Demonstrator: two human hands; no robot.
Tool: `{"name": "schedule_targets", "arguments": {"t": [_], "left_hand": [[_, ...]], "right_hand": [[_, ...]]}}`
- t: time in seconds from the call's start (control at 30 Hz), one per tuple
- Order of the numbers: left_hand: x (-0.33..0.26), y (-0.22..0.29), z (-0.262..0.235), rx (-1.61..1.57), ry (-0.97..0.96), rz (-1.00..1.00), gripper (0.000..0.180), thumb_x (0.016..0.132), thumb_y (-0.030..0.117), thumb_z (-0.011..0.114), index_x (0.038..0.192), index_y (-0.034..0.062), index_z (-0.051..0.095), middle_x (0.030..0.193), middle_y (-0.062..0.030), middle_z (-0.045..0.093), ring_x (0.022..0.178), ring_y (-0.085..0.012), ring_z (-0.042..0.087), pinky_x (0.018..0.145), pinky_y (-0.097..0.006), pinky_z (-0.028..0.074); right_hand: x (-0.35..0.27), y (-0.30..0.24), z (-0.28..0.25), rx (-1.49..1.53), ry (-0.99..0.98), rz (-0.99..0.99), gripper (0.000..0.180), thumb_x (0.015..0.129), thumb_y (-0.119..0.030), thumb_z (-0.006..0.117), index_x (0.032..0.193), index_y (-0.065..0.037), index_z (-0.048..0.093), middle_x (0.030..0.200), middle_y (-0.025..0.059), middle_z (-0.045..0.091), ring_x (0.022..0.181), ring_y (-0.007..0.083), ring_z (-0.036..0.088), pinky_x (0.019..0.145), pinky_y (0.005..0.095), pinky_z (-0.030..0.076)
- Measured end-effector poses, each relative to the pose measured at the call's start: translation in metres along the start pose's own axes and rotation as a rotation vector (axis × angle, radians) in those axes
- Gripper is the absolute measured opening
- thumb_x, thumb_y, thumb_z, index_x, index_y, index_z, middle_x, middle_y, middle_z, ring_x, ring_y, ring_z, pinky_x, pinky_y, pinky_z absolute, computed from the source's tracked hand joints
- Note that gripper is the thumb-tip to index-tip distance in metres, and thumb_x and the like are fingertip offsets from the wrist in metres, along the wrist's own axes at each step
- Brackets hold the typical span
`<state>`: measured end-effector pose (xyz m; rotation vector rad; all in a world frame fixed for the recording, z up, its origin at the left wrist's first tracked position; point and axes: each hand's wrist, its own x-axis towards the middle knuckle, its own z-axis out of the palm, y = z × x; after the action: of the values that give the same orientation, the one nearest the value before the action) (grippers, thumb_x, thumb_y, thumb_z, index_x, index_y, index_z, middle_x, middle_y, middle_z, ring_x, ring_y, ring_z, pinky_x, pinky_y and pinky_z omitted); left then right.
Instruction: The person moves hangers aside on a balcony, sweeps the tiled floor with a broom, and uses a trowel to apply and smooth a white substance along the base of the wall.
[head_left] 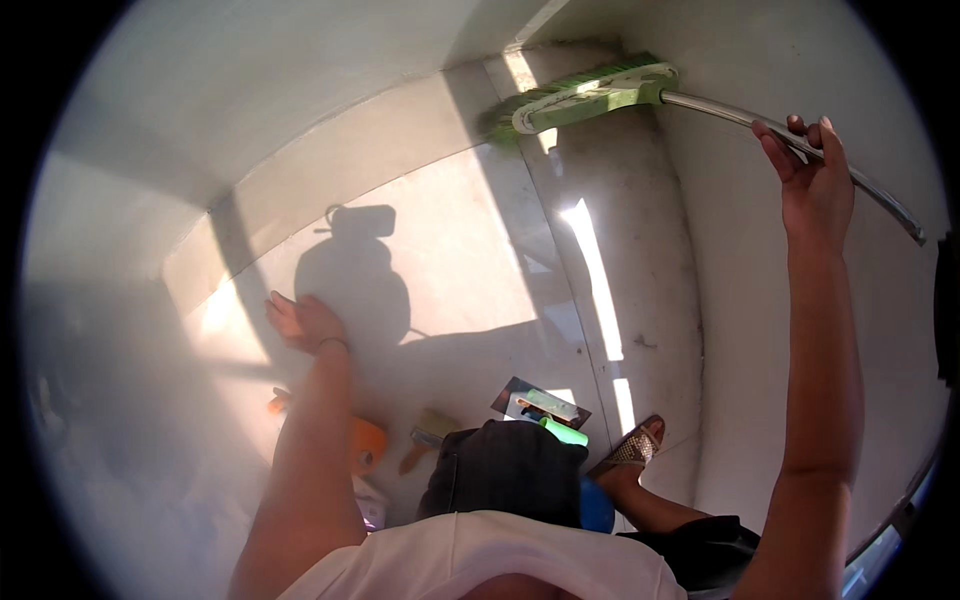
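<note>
My right hand [820,190] holds the metal handle of a broom [600,97], its fingers around the tube and some fingertips raised. The broom has a pale green and white head with green bristles, slightly blurred. Its head lies to the left of the hand, at the far end of the floor near the wall corner. My left hand [305,322] is held out at the left with its fingers stretched and nothing in them. It shows over the sunlit floor, beside my own shadow; whether it touches any surface I cannot tell.
Near my knees lie a flat trowel [553,402], a green cylindrical thing [563,431], a wide paintbrush [428,437] and an orange object [368,446], partly hidden by my left arm. A blue rounded thing [596,506] sits beside my sandaled foot [633,450]. Pale walls [790,330] enclose the floor.
</note>
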<state>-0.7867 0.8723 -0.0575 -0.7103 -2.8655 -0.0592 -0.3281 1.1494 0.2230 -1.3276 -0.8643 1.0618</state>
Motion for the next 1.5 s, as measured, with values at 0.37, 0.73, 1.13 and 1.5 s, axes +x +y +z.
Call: {"name": "schedule_targets", "arguments": {"t": [0.37, 0.73, 1.13, 1.5], "left_hand": [[0.002, 0.001, 0.013, -0.051, 0.047, 0.010, 0.045, 0.091, 0.022, 0.049, 0.133, 0.0060, 0.048, 0.140, -0.0138, 0.047, 0.130, -0.0289, 0.045, 0.103, -0.043, 0.042], [0.000, 0.000, 0.014, 0.005, 0.085, 0.013, 0.045, 0.089, 0.025, 0.050, 0.132, 0.0087, 0.049, 0.140, -0.0115, 0.048, 0.128, -0.0280, 0.047, 0.101, -0.043, 0.044], [0.000, -0.003, 0.003, -0.029, 0.046, 0.005, 0.045, 0.091, 0.025, 0.050, 0.132, 0.0062, 0.049, 0.139, -0.0125, 0.048, 0.128, -0.0299, 0.046, 0.101, -0.044, 0.042], [-0.005, -0.002, 0.008, -0.040, -0.030, -0.022, 0.047, 0.093, 0.028, 0.050, 0.136, 0.0089, 0.046, 0.144, -0.0134, 0.043, 0.134, -0.0288, 0.041, 0.105, -0.043, 0.039]], "right_hand": [[-0.035, 0.024, -0.066, -0.330, -0.191, 0.115, 0.034, 0.096, -0.029, 0.050, 0.069, -0.008, 0.042, 0.089, 0.0087, 0.059, 0.075, 0.0253, 0.070, 0.067, 0.0321, 0.058], [-0.021, 0.011, -0.030, -0.263, -0.353, -0.157, 0.034, 0.099, -0.026, 0.046, 0.073, -0.005, 0.044, 0.093, 0.0102, 0.061, 0.080, 0.0262, 0.070, 0.075, 0.0328, 0.057], [-0.122, -0.003, -0.092, -0.250, 0.040, 0.081, 0.029, 0.098, -0.023, 0.047, 0.075, -0.007, 0.044, 0.091, 0.0092, 0.059, 0.078, 0.0287, 0.071, 0.066, 0.0302, 0.059], [-0.025, 0.041, -0.026, -0.269, -0.183, -0.008, 0.030, 0.098, -0.024, 0.049, 0.074, -0.006, 0.045, 0.088, 0.0085, 0.060, 0.078, 0.0261, 0.071, 0.068, 0.0295, 0.058]]}}
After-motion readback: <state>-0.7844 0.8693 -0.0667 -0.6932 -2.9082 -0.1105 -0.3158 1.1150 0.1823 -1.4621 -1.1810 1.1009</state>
